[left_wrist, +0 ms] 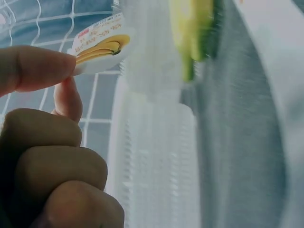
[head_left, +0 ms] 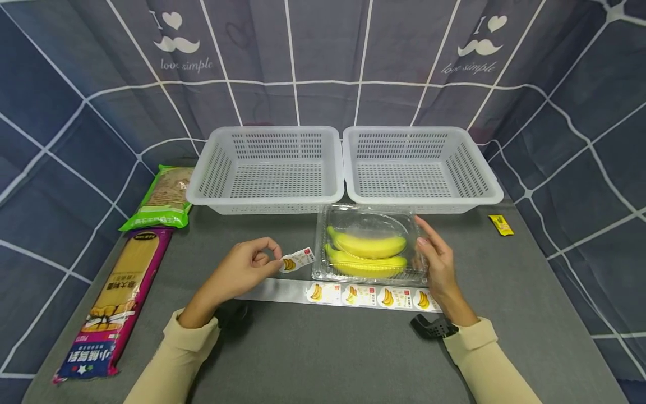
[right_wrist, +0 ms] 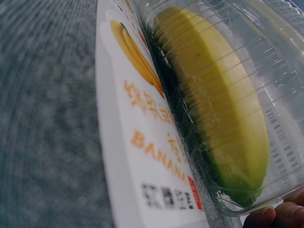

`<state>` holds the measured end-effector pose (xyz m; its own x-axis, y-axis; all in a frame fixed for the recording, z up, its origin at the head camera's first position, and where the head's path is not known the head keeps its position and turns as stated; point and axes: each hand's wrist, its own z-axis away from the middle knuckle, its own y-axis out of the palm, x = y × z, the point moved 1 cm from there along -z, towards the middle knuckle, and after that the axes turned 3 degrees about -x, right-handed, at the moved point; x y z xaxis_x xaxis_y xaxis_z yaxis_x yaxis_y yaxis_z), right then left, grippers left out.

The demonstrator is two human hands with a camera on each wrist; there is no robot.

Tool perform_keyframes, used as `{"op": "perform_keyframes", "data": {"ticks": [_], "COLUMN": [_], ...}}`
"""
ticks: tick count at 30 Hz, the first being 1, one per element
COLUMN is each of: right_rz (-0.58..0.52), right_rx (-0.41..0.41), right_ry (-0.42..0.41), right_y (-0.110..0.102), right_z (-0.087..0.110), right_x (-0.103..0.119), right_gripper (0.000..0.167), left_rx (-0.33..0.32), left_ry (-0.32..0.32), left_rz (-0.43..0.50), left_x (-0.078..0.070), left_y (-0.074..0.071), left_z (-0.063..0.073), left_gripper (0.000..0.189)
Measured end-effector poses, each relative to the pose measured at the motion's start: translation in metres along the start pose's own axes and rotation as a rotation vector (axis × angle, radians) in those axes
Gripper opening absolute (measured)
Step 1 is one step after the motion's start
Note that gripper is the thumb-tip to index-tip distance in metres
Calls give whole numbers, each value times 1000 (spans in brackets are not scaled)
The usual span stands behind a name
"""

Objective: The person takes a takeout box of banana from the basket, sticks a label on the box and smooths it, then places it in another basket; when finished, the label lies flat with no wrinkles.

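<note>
Between thumb and forefinger, my left hand (head_left: 252, 262) pinches a banana sticker (head_left: 298, 260) by one end; in the left wrist view the sticker (left_wrist: 102, 42) shows its printed bananas. Just right of it lies a clear plastic box (head_left: 348, 215) with two yellow bananas (head_left: 370, 245) inside, its lid down. My right hand (head_left: 438, 261) grips the box's right side, and in the right wrist view only its fingertips (right_wrist: 289, 214) show at the lower corner. In front of the box runs a sticker strip (head_left: 282, 292), several banana stickers on its right part and bare backing at the left.
Two white plastic baskets (head_left: 267, 206) (head_left: 424, 200) stand side by side behind the box. At the left lie a green-edged food bag (head_left: 164, 196) and a long purple pasta packet (head_left: 118, 303). A small yellow packet (head_left: 501, 225) rests at the right.
</note>
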<state>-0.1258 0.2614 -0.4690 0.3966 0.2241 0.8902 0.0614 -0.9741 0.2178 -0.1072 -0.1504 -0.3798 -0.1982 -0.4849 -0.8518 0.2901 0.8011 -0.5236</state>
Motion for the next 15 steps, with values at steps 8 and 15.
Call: {"op": "perform_keyframes", "data": {"ticks": [8,15], "right_rz": [63,77], "right_rx": [-18,-24], "right_ry": [41,57], "right_y": [-1,0], "right_z": [2,2], "right_x": [2,3], "right_gripper": [48,49], "left_rx": [31,100], "left_ry": [65,90], "left_rz": [-15,-33], "left_x": [-31,-50], "left_y": [1,18], "left_z": [-21,-44], "left_gripper": [6,6]}}
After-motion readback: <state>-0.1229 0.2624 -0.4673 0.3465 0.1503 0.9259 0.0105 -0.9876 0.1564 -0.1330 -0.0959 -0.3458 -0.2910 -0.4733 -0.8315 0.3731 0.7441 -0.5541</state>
